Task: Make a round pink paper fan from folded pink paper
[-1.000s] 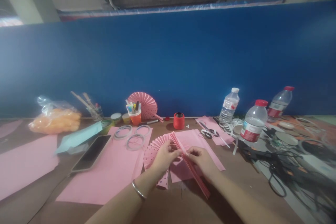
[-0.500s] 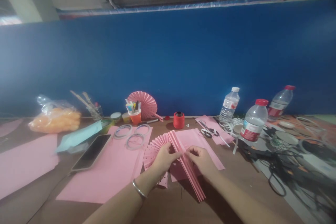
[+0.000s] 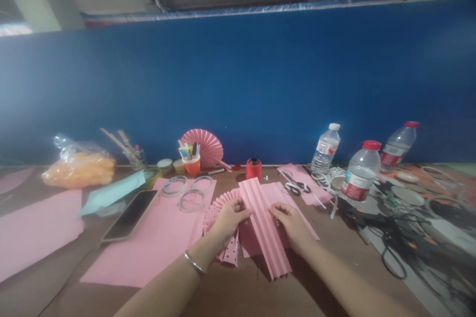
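A strip of pink paper with accordion pleats (image 3: 266,230) is held up between my two hands, slanting from upper left to lower right. My left hand (image 3: 231,218) pinches its left edge with thumb and fingers; a silver bangle (image 3: 195,263) circles that wrist. On the opposite edge, my right hand (image 3: 288,220) pinches the paper in the same way. Under and left of my left hand lies a pleated pink fan with dark dots (image 3: 231,250), partly covered. Flat pink paper (image 3: 283,194) shows behind the strip.
A red thread spool (image 3: 253,169) stands behind the strip. Scissors (image 3: 297,186) lie on pink paper to the right, before several bottles (image 3: 360,171) and tangled cables (image 3: 394,242). Leftward are tape rolls (image 3: 191,200), a phone (image 3: 130,215) and an orange pen cup (image 3: 192,165).
The pleated strip was squeezed into a narrow stack; now its folds are spread wider. My hands have moved apart, the left one leftward and the right one slightly rightward.
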The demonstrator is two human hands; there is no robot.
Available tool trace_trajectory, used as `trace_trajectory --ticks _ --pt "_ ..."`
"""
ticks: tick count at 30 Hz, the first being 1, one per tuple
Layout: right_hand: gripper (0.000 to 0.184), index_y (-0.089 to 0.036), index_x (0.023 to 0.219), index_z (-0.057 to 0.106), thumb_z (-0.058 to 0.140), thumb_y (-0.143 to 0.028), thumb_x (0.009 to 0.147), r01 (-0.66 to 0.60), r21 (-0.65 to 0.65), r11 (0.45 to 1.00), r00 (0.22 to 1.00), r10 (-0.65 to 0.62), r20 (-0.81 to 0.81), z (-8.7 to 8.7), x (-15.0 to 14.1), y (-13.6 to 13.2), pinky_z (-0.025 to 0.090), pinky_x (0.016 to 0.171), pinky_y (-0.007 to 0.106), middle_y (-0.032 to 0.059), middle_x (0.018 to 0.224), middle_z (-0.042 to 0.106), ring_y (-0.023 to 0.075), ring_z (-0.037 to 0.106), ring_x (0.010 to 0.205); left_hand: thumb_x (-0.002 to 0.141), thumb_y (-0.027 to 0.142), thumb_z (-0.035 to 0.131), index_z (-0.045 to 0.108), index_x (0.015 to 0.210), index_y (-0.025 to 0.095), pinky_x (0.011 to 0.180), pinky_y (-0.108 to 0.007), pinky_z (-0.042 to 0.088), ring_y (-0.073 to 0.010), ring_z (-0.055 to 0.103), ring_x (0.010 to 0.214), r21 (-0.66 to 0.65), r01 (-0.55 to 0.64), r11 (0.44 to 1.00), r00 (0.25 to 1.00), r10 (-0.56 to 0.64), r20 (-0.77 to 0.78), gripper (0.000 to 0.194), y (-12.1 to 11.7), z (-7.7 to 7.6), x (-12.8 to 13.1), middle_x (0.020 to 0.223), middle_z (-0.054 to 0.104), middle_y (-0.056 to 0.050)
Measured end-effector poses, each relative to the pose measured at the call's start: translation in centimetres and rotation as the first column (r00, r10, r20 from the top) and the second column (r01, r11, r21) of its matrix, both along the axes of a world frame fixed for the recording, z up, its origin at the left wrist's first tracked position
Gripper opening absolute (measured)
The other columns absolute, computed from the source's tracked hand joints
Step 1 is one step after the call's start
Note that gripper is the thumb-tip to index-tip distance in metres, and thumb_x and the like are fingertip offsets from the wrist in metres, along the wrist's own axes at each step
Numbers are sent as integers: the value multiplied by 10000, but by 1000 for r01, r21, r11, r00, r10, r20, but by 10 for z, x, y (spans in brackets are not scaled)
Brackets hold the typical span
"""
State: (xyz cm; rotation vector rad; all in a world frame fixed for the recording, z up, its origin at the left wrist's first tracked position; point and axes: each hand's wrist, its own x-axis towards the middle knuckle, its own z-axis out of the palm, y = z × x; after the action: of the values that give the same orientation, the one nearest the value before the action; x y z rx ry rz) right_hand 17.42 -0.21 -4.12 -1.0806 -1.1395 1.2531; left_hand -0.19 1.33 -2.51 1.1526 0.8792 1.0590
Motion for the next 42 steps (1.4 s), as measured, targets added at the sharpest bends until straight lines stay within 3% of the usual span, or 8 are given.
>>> trace_trajectory --ticks 8,18,21,26,29,33,38,42 --pt "246 -156 618 500 621 -353 703 5 -7 1000 1000 -5 -27 -3 3 3 236 491 223 -54 527 386 85 313 491 606 194 695 560 722 112 454 -158 338 -49 458 457 14 -69 997 994 70 -80 196 3 0 -5 543 544 22" --pt "252 -161 579 498 649 -328 692 12 -26 1000 996 -14 -85 -4 3 3 232 459 215 -66 483 382 70 312 452 610 171 671 566 818 132 466 -170 347 -65 463 478 96 -71 993 990 82 -111 236 10 -4 -10 550 517 40" --pt "186 -167 682 549 669 -309 673 -56 -62 997 980 43 -195 1 -2 -2 291 475 202 -51 538 481 75 390 472 647 171 644 553 860 144 547 -183 395 -92 535 605 150 -64 987 991 81 -110 233 11 -3 -10 674 574 6" --pt "282 -160 849 588 702 -310 639 -240 -123 963 935 196 -294 13 -14 -14 417 557 258 7 649 614 140 543 561 692 205 597 542 944 162 650 -247 456 -138 585 691 133 2 991 990 17 -138 261 1 3 -2 754 608 -18" --pt "280 -144 885 606 692 -283 658 -222 -57 973 933 196 -301 13 -18 -16 451 651 303 50 753 660 179 592 649 680 181 608 511 1027 161 719 -296 471 -178 604 784 106 96 990 993 -87 -80 361 -11 8 6 847 629 -49" --pt "282 -132 917 604 676 -237 664 -186 -46 981 937 163 -309 6 -18 -14 465 680 345 77 796 675 216 616 682 658 151 621 476 1074 160 701 -300 478 -214 609 841 115 92 989 991 -79 -111 440 -20 11 12 885 639 -68" --pt "179 -144 814 591 650 -231 670 -61 -57 997 956 42 -292 3 -17 -12 473 640 326 61 766 671 215 621 668 648 102 571 486 1057 168 624 -237 464 -174 610 768 142 113 983 975 -83 -204 423 -18 7 10 886 639 -54" --pt "251 -157 860 577 663 -234 637 -16 -66 998 949 -6 -316 4 -14 -9 474 645 332 49 745 668 212 620 652 602 81 602 496 1071 171 557 -214 440 -161 599 704 97 205 974 944 -171 -282 489 -19 1 9 842 631 -47"
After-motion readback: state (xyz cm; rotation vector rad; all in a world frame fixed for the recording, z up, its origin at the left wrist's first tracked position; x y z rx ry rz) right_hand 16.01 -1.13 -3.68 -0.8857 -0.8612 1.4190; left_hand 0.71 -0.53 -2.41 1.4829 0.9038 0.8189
